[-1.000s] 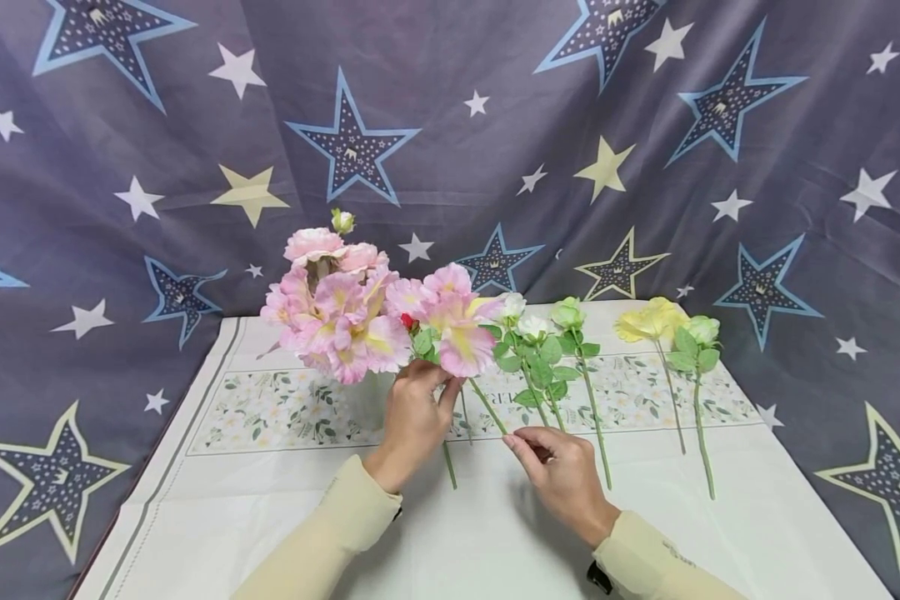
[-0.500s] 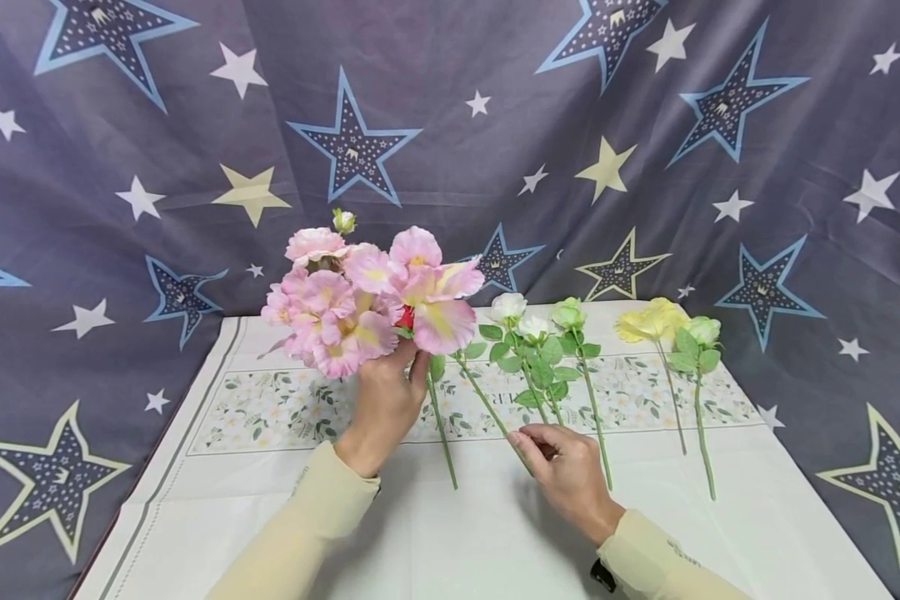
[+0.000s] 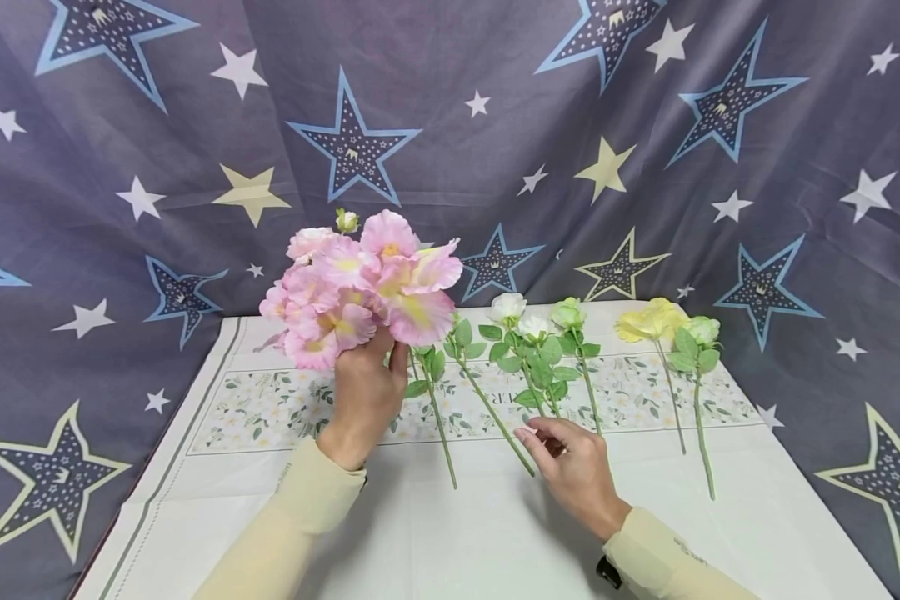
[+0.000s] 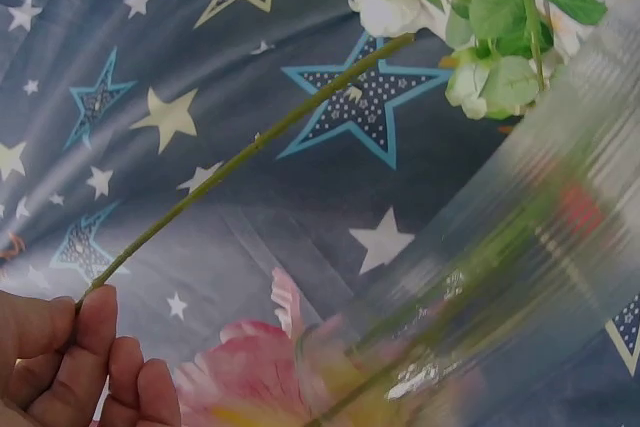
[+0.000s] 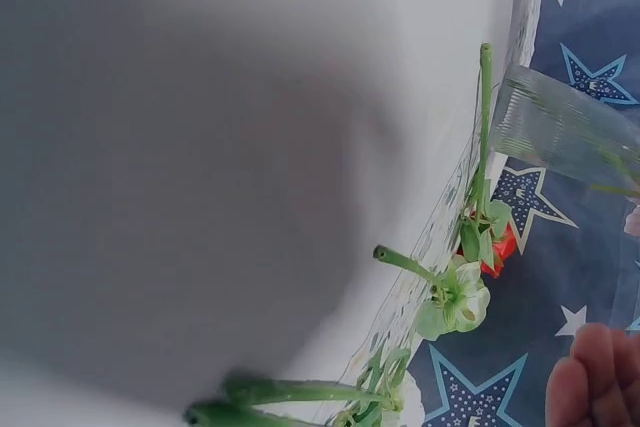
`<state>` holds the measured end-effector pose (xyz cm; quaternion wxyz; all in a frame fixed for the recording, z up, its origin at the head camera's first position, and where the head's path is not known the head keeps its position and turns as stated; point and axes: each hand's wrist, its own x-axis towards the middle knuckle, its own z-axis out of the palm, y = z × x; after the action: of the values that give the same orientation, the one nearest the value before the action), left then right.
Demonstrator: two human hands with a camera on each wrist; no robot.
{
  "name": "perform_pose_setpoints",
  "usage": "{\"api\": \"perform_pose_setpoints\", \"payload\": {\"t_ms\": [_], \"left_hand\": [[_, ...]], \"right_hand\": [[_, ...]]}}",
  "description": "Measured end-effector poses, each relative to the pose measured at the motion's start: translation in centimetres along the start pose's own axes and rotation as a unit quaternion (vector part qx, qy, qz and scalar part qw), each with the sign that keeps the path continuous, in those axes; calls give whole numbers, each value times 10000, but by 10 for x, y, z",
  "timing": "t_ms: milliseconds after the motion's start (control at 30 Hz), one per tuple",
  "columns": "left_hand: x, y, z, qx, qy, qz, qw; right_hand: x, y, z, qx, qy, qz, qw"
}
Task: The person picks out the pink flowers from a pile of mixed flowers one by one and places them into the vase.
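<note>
My left hand pinches the stem of a pink and yellow artificial iris. In the left wrist view the stem slants up from the fingertips, beside a clear ribbed vase with stems inside. The iris bloom overlaps the pink flowers in the head view, where the blooms and hand hide the vase. Over the table my right hand has its fingers loosely bent and holds nothing. Near its thumb lies the bottom end of a leafy green stem.
Another green stem lies left of that one. White roses, a pale green rose, a yellow flower and a second green rose lie rightward on the white tablecloth. A starry curtain hangs behind.
My left hand has moved left and slightly up with the iris, towards the pink flowers. The right hand has shifted slightly rightward, away from the leafy stem's end.
</note>
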<state>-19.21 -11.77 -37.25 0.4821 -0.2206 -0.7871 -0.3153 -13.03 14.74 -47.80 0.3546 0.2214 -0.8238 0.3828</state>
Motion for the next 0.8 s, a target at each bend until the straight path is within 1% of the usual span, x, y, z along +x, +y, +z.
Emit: {"api": "perform_pose_setpoints", "payload": {"t_ms": [167, 200, 267, 400, 467, 567, 800], "left_hand": [[6, -2, -7, 159, 19, -74, 9998], [7, -2, -8, 129, 50, -98, 9999], [11, -3, -11, 106, 139, -104, 9998], [17, -4, -14, 83, 432, -102, 9990], [20, -4, -16, 151, 520, -84, 9985], [25, -3, -19, 214, 607, -78, 9979], [34, -3, -23, 91, 784, -26, 9969]], "right_hand": [[-1, 2, -1, -37, 7, 21, 10000], [-1, 3, -1, -39, 6, 24, 10000], [-1, 3, -1, -56, 5, 25, 10000], [-1, 4, -2, -91, 19, 16, 10000], [-1, 5, -2, -90, 33, 6, 10000], [-1, 5, -2, -94, 45, -4, 9999], [-1, 6, -2, -103, 65, -10, 9999]]}}
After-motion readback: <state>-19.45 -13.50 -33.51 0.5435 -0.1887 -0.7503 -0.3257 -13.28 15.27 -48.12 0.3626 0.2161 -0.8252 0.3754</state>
